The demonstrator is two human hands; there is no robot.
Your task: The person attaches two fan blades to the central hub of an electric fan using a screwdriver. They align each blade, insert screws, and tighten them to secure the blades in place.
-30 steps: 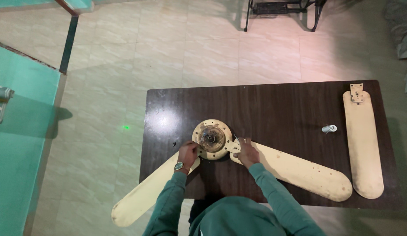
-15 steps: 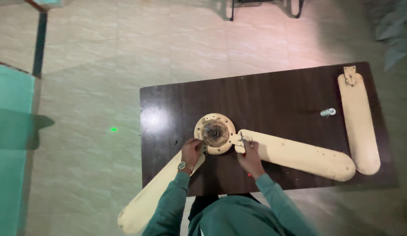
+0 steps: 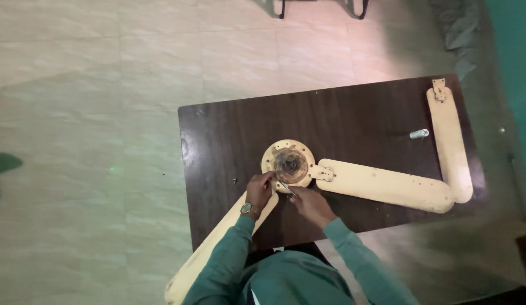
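A cream ceiling-fan motor hub (image 3: 289,164) lies on a dark wooden table (image 3: 353,116). One cream blade (image 3: 387,184) is attached and points right. A second blade (image 3: 215,245) runs from the hub down left, past the table edge. My left hand (image 3: 259,189), with a wristwatch, rests on that blade's root at the hub's lower left rim. My right hand (image 3: 309,204) holds a thin metal tool (image 3: 287,187) with its tip at the hub's lower edge. Both sleeves are teal.
A third loose blade (image 3: 448,135) lies along the table's right side, bracket end at the far corner. A small metal cylinder (image 3: 419,134) sits beside it. Tiled floor surrounds the table; chair legs (image 3: 319,7) stand at the top, a teal wall (image 3: 511,85) on the right.
The view shifted, so the table sits further right in the picture. My right hand came off the right blade's bracket and moved to the hub's lower edge with the tool.
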